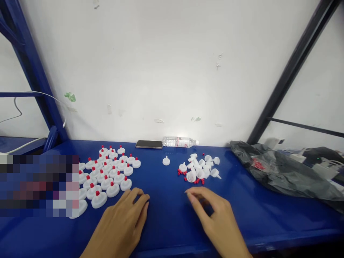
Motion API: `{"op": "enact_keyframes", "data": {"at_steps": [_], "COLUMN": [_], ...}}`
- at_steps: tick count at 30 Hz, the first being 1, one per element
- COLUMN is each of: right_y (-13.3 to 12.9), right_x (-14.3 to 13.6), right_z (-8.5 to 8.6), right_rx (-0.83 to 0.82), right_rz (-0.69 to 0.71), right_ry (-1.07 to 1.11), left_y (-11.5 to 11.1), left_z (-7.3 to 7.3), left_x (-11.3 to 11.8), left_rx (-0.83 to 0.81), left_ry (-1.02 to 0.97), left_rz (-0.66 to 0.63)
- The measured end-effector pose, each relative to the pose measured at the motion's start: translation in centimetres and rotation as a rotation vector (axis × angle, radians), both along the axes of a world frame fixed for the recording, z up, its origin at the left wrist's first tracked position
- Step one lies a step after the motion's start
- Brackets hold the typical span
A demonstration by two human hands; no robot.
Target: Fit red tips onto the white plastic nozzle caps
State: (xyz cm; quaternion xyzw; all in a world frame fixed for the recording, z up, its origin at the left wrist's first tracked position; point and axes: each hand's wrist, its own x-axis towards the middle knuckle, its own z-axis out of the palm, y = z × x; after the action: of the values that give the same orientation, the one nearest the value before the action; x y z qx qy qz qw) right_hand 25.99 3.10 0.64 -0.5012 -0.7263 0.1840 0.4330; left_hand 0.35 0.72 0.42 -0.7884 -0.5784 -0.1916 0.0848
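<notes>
My left hand hovers low over the blue tabletop with its fingers curled down and the thumb close to the index finger. Whatever may lie under those fingers is hidden. Just beyond it stand rows of white plastic funnel-shaped caps with red tips. On the other side, my right hand has thumb and index fingertips together, and no item shows clearly between them. Ahead of this hand lies a loose heap of white funnel-shaped caps without tips. Small red tip caps are scattered around the heap. One untipped white cap stands alone in the middle.
Against the wall rest a dark phone and a clear plastic bottle on its side. A grey plastic bag with red pieces spreads across the right. At left, a blurred-out area covers part of the table. A blue frame post rises there.
</notes>
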Motion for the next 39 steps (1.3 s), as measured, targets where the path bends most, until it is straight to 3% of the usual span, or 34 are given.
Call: {"op": "enact_keyframes", "data": {"at_steps": [3, 6, 11, 15, 26, 29, 32, 36, 39], "right_y": [1.0, 1.3, 1.1, 1.0, 0.8, 0.8, 0.7, 0.5, 0.4], "right_x": [2.0, 3.3, 3.4, 3.2, 3.1, 3.1, 3.0, 2.8, 2.7], "right_z": [-0.3, -0.4, -0.7, -0.8, -0.5, -0.4, -0.3, -0.2, -0.3], "right_rx": [0.026, 0.007, 0.005, 0.024, 0.011, 0.009, -0.016, -0.027, -0.008], "right_rz": [-0.154, -0.237, -0.282, -0.320, -0.307, -0.303, -0.280, -0.215, -0.190], "right_ry": [-0.079, -0.107, -0.130, -0.127, -0.096, -0.067, -0.001, 0.075, 0.059], "left_y": [0.3, 2.2, 6.7, 8.4, 9.1, 8.7, 8.5, 8.7, 8.7], "left_z": [1.2, 2.7, 4.4, 4.4, 3.3, 4.0, 5.2, 6.0, 5.7], "left_x": [2.7, 6.1, 10.1, 11.4, 11.8, 11.2, 10.7, 10.3, 10.5], "left_rx": [-0.138, -0.202, -0.093, -0.066, -0.092, -0.066, -0.137, -0.470, -0.732], "left_ry": [0.056, 0.092, 0.131, 0.121, 0.143, -0.015, -0.388, -0.867, -1.008], "left_rz": [-0.028, -0.118, -0.203, -0.251, -0.304, -0.327, -0.379, -0.466, -0.510]}}
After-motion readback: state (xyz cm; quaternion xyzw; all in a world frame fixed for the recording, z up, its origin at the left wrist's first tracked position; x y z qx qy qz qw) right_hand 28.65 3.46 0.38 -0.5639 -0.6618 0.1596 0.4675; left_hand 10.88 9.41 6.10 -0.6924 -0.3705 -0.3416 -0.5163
